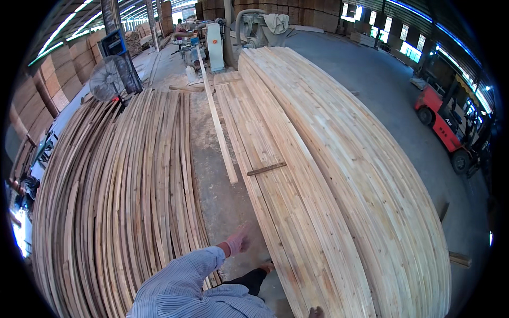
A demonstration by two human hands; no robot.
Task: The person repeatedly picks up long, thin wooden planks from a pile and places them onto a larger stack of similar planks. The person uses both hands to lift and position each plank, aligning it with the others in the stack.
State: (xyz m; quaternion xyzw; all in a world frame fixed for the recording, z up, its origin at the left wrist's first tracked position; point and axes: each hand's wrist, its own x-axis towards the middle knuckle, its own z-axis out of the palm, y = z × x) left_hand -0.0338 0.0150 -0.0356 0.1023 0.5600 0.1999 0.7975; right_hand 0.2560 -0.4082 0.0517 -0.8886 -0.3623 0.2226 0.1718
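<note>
My left hand (238, 241), which looks pale pink as if gloved, hangs over the gap between two lumber stacks. It is smeared by motion, so its fingers cannot be made out; no object shows in it. The near end of a long pale wooden strip (218, 127) lies beyond it. At the lower edge, my right hand (316, 312) shows only in part, its fingers resting on the near end of the pale planks (286, 212). A short dark stick (266, 169) lies crosswise on those planks.
Rough, darker strips (122, 185) fill the left side. A taller pale stack (350, 148) rises to the right. Ahead stand a fan (108, 79) and a woodworking machine (216, 47), with another person (179, 25) farther back. A red forklift (442, 119) is parked at right.
</note>
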